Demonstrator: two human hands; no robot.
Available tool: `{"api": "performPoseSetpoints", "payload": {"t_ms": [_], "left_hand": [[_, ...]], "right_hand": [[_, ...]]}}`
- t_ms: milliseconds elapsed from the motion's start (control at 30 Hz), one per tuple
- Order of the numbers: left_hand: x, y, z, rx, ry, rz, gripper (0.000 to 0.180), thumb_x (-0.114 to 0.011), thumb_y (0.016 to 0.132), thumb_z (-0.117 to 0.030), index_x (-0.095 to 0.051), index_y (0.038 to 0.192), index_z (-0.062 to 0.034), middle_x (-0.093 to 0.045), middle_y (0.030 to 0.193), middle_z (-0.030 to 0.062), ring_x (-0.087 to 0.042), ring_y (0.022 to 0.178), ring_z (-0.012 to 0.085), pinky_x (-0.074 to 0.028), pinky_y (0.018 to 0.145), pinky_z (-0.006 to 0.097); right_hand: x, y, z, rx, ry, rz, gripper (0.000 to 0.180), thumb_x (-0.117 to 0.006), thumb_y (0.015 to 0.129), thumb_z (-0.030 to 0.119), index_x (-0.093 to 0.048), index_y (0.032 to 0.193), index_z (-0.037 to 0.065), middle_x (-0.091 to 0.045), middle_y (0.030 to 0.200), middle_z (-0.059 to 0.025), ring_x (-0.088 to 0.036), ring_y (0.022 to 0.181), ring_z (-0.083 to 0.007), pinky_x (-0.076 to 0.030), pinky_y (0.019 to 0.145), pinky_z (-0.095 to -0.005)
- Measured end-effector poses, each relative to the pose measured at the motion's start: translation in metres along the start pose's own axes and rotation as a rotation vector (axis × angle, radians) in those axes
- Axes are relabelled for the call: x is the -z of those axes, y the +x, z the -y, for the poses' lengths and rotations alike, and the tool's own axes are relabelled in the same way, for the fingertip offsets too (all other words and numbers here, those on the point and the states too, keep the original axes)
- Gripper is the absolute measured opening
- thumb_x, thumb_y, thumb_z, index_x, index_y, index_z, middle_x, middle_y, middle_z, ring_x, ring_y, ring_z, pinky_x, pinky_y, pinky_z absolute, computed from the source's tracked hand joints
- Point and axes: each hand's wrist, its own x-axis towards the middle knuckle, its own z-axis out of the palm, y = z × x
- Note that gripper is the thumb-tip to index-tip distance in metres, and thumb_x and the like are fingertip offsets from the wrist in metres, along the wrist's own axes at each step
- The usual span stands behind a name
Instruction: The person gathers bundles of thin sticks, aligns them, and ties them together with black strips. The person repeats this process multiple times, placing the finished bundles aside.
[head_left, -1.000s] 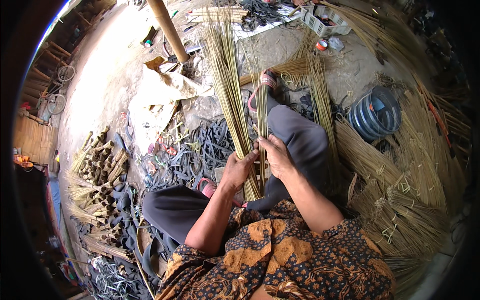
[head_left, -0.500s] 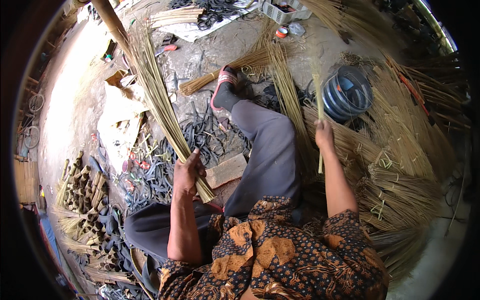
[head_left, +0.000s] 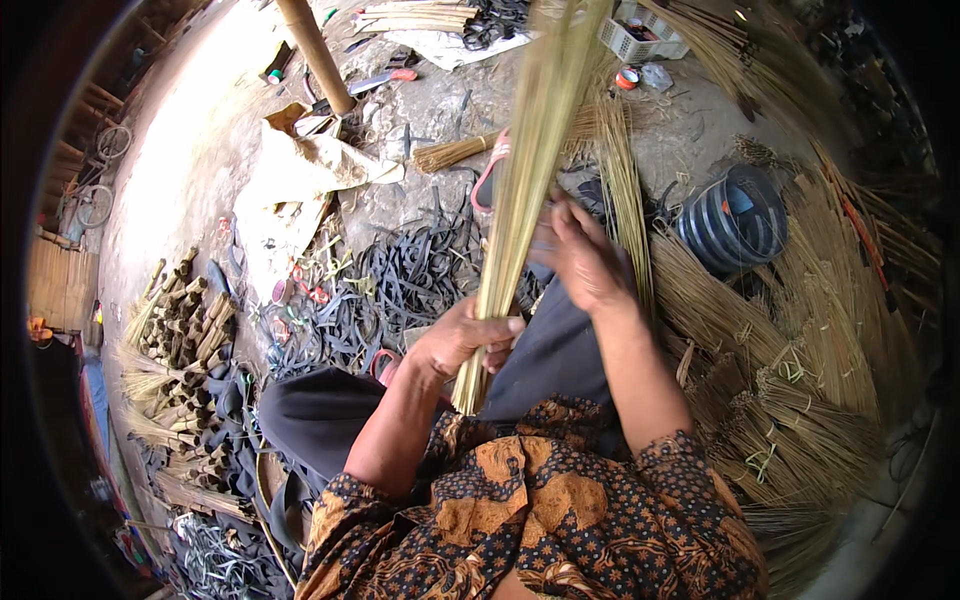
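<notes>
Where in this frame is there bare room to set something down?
The widest patch is brightly lit floor left of the tan sack, above the stacked brush bundles. A smaller one, with scraps, lies between the orange tin and striped bucket. Crowded: black strips left of the held bristle bundle.

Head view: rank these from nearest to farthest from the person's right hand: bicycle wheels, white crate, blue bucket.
1. Blue bucket: to the right of the right hand.
2. White crate: farther ahead, near the top edge.
3. Bicycle wheels: far left.
</notes>
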Motion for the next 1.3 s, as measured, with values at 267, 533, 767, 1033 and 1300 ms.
{"api": "performPoseSetpoints", "payload": {"t_ms": [267, 533, 767, 1033, 1300], "left_hand": [[-0.015, 0.000, 0.000, -0.382, 0.635, -0.226, 0.030, -0.082, 0.091, -0.016, -0.059, 0.107, -0.0036, -0.065, 0.080, 0.0014, -0.062, 0.062, 0.0095, -0.050, 0.058, 0.025], [0.007, -0.009, -0.002, -0.168, 0.568, -0.197, 0.030, -0.079, 0.090, -0.018, -0.058, 0.099, 0.0003, -0.064, 0.073, 0.0057, -0.063, 0.061, 0.0170, -0.051, 0.058, 0.035], [0.024, -0.021, -0.014, -0.215, 0.740, -0.309, 0.045, -0.082, 0.086, -0.031, -0.063, 0.112, -0.0009, -0.070, 0.086, 0.0238, -0.072, 0.085, 0.0382, -0.054, 0.077, 0.046], [0.028, -0.048, -0.063, -0.233, 1.092, -0.661, 0.040, -0.083, 0.088, -0.030, -0.066, 0.111, -0.0020, -0.073, 0.088, 0.0180, -0.071, 0.080, 0.0253, -0.056, 0.079, 0.040], [0.086, -0.093, -0.138, -0.196, 1.099, -0.874, 0.038, -0.079, 0.095, -0.037, -0.065, 0.108, -0.0037, -0.060, 0.072, 0.0060, -0.056, 0.066, 0.0182, -0.048, 0.065, 0.036]], "right_hand": [[-0.073, 0.015, -0.003, -0.022, 0.206, -0.204, 0.018, -0.075, 0.098, 0.025, -0.068, 0.106, 0.010, -0.043, 0.060, 0.0062, -0.044, 0.046, -0.0071, -0.041, 0.046, -0.0268], [-0.086, 0.017, -0.014, -0.085, 0.239, -0.048, 0.022, -0.077, 0.097, 0.026, -0.071, 0.110, 0.009, -0.045, 0.060, 0.0057, -0.047, 0.046, -0.0075, -0.043, 0.044, -0.0257], [-0.121, 0.031, -0.023, -0.007, 0.252, -0.117, 0.023, -0.076, 0.097, 0.030, -0.069, 0.104, 0.010, -0.044, 0.059, 0.0052, -0.045, 0.045, -0.0076, -0.043, 0.044, -0.0279], [-0.138, 0.064, -0.030, 0.044, 0.180, 0.048, 0.052, -0.071, 0.097, 0.049, -0.056, 0.125, 0.008, -0.061, 0.087, -0.0021, -0.055, 0.065, -0.0131, -0.051, 0.061, -0.0341], [-0.035, 0.135, -0.136, -0.197, -0.380, -0.115, 0.044, -0.064, 0.103, 0.047, -0.066, 0.119, 0.006, -0.071, 0.095, -0.0042, -0.065, 0.069, -0.0070, -0.050, 0.055, -0.0212]]}}
